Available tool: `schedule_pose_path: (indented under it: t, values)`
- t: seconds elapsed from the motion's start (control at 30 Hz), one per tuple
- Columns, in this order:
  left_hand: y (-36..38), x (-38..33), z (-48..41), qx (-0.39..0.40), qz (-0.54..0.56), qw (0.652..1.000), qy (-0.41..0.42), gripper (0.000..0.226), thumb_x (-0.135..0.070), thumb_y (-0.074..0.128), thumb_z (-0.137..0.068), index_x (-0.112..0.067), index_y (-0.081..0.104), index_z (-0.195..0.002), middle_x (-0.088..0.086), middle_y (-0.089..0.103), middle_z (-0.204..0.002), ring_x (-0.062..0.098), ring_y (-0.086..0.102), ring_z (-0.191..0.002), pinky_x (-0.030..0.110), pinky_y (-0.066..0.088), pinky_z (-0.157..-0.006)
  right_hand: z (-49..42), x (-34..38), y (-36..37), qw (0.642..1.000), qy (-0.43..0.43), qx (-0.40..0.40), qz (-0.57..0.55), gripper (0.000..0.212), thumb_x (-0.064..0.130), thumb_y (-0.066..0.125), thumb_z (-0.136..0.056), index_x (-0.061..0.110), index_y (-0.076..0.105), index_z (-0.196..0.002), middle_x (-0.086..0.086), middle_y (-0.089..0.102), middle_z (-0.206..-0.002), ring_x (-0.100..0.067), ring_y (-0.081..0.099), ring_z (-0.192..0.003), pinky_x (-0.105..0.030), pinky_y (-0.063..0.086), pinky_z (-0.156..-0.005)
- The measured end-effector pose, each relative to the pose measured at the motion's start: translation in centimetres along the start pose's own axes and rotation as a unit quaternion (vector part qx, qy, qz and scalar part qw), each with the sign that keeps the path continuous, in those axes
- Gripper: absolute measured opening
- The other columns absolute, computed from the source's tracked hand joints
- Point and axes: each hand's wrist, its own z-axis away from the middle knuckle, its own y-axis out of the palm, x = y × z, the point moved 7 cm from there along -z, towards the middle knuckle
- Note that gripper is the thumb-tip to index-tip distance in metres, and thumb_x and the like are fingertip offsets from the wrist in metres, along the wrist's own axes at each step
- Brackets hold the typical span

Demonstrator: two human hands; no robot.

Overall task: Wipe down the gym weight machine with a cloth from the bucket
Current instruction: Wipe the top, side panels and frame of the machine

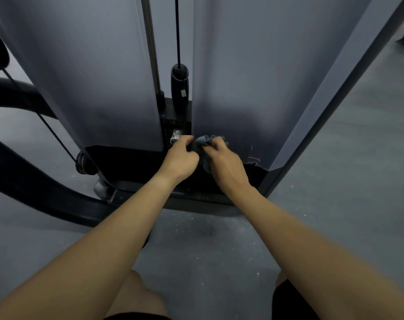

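Cloth (pixel 203 144) sat bunched low at the machine (pixel 242 77) front, btw both hands, against the slot edge. R hand (pixel 226 162) gripped it, fingers curled round the wad. L hand (pixel 180 158) was curled at its 9 o'clock side; couldn't tell if it pinched cloth or pin (pixel 175 136). Cloth looked soft, light, limp, prob. damp, so best kept wadded in the palm w/ no tail dragging. Pin stuck out at 9 o'clock of the cloth; cable (pixel 178 31) and rod (pixel 150 42) ran up at 12, both likely snags. Jagged panel edge (pixel 251 158) at 3 o'clock could catch fabric. Pulley (pixel 82 162) lay well off at 9.
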Motion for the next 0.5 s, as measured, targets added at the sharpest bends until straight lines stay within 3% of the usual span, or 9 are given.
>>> schedule_pose_path:
  t: [0.07, 0.17, 0.23, 0.33, 0.5]
  values:
    - [0.1, -0.2, 0.4, -0.001, 0.0, 1.0, -0.01, 0.064, -0.003, 0.046, -0.096, -0.021, 0.039, -0.157, -0.002, 0.044, -0.157, 0.001, 0.056, -0.107, 0.007, 0.039, -0.074, 1.3, -1.3, 0.7, 0.999, 0.018, 0.028, 0.023, 0.042, 0.011, 0.067, -0.094, 0.013, 0.061, -0.136, -0.009, 0.047, -0.138, -0.038, 0.067, -0.094, -0.048, 0.059, -0.072]
    - [0.6, -0.5, 0.7, -0.001, 0.006, 1.0, -0.011, 0.064, -0.004, 0.045, -0.099, -0.022, 0.034, -0.16, 0.0, 0.043, -0.158, -0.007, 0.052, -0.081, 0.002, 0.041, -0.057, 2.1, -3.5, -2.2, 0.995, 0.07, -0.069, -0.021, 0.029, 0.009, 0.065, -0.094, 0.007, 0.07, -0.122, -0.011, 0.054, -0.123, -0.037, 0.066, -0.087, -0.049, 0.058, -0.069]
    - [0.6, -0.6, 0.7, -0.006, 0.004, 1.0, -0.005, 0.063, -0.003, 0.045, -0.1, -0.02, 0.033, -0.16, 0.0, 0.042, -0.158, -0.006, 0.052, -0.092, -0.002, 0.037, -0.063, 2.6, -5.0, -5.5, 0.98, 0.108, -0.165, -0.009, 0.022, 0.011, 0.068, -0.092, 0.009, 0.074, -0.113, -0.009, 0.058, -0.116, -0.03, 0.064, -0.079, -0.04, 0.056, -0.063]
    - [0.6, -0.5, 0.9, -0.011, 0.001, 1.0, -0.004, 0.064, -0.003, 0.046, -0.099, -0.018, 0.034, -0.16, 0.001, 0.04, -0.161, 0.006, 0.044, -0.126, 0.012, 0.035, -0.088, 3.9, -7.5, -8.4, 0.953, 0.177, -0.246, 0.008, 0.012, 0.014, 0.066, -0.091, 0.013, 0.074, -0.101, -0.004, 0.06, -0.11, -0.024, 0.059, -0.07, -0.035, 0.049, -0.057]
    - [1.0, -0.2, 0.9, -0.005, -0.002, 1.0, -0.006, 0.065, -0.002, 0.046, -0.097, -0.019, 0.036, -0.159, 0.002, 0.04, -0.161, 0.0, 0.045, -0.113, 0.005, 0.033, -0.071, 4.2, -7.3, -7.6, 0.945, 0.217, -0.243, -0.023, 0.011, 0.01, 0.065, -0.092, 0.011, 0.073, -0.098, -0.004, 0.061, -0.112, -0.026, 0.062, -0.072, -0.031, 0.044, -0.062]
